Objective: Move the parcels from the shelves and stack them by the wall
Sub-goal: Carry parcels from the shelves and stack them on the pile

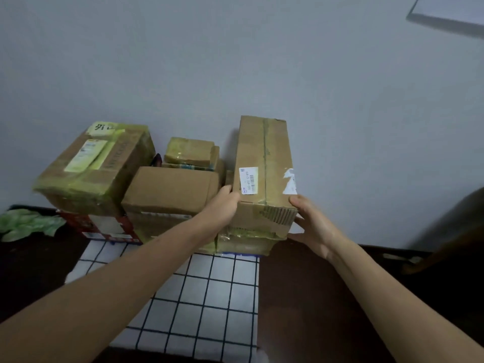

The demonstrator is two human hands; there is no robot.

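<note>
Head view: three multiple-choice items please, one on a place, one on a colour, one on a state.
1. The long box sits: A on a lower parcel at the stack's right end; B on a shelf; C on a chair.
2. Tape on the big left box is: A red; B yellow-green; C black.
3. The hands: A both off the long box; B only one holds it; C left hand and right hand both hold it.
1A, it rests on that parcel; 2B, yellow-green bands wrap its edges; 3C, each hand grips a near corner.
</note>
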